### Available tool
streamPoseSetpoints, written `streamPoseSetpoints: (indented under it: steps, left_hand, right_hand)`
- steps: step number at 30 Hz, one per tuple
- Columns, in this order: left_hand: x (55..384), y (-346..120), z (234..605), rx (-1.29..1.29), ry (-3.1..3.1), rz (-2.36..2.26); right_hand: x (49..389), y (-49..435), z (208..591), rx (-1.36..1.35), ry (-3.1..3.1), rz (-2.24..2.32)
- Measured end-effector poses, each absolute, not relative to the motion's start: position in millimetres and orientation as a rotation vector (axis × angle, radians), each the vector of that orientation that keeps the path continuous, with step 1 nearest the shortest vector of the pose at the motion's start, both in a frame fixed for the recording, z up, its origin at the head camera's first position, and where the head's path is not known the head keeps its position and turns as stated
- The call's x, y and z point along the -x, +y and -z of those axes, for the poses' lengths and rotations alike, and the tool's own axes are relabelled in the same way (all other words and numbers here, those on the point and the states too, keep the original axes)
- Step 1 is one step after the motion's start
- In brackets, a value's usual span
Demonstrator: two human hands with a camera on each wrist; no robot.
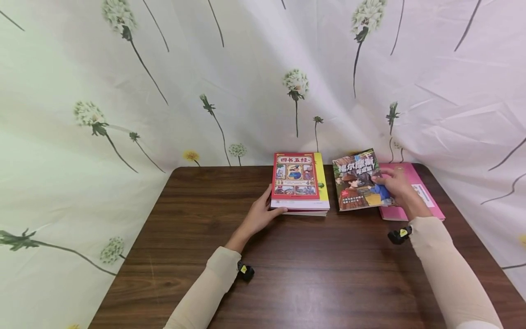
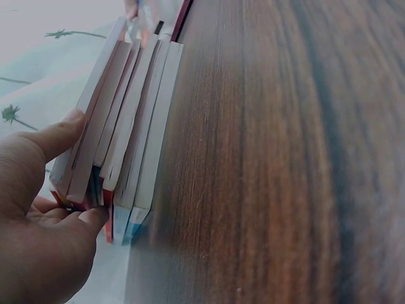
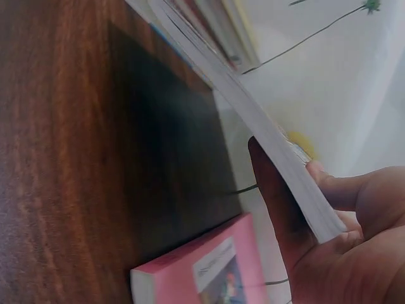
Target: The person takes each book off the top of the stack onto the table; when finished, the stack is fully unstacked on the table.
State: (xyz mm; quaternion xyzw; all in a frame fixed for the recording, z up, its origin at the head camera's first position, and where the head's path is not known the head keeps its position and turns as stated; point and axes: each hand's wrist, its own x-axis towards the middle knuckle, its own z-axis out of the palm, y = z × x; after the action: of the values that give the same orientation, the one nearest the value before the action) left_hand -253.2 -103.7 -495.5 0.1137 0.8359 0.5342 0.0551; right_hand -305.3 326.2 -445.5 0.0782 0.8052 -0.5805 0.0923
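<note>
A stack of books (image 1: 296,180) lies at the table's back edge, a red comic-style cover on top. My left hand (image 1: 260,214) grips its front left corner; in the left wrist view the thumb lies against the page edges (image 2: 120,120) and the fingers curl at the spine side. With my right hand (image 1: 396,186) I pinch the right edge of an illustrated paperback (image 1: 356,183), thumb on the cover and fingers underneath. The paperback is tilted and raised off the table, as its pages (image 3: 272,145) show in the right wrist view. A pink book (image 1: 427,201) lies partly under my right hand.
The dark wooden table (image 1: 197,219) reaches back to a white curtain (image 1: 246,91) printed with dandelions. The pink book is near the table's right back corner. Small black wrist cameras sit at both cuffs.
</note>
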Motion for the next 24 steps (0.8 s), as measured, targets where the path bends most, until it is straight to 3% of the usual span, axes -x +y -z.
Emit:
streamPoseSetpoints:
  steps: [24]
  left_hand:
    - [253,-104,495,-0.363,2.557,-1.608]
  right_hand:
    - [316,297,477,-0.168,2.770,1.335]
